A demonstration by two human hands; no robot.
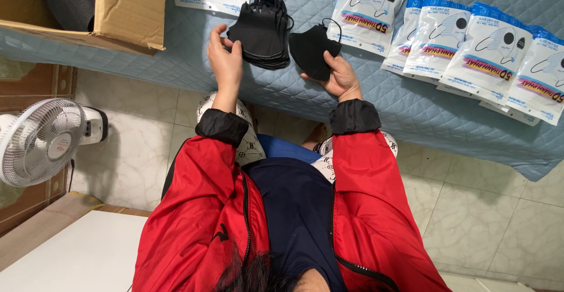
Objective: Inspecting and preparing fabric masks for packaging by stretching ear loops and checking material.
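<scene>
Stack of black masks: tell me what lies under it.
The stack of black masks rests on the blue quilted cover, with the left hand at its edge. Whatever sits directly beneath the stack is covered from view.

A stack of black face masks (261,30) lies on the blue quilted bed (376,98), upper centre of the frame. The masks are folded flat and fanned slightly, ear loops bunched at the top edge. My left hand (225,57) touches its left edge. A single black mask (311,50), folded flat, sits just right of the stack, pinched in my right hand (338,74), one ear loop curling upward.
</scene>
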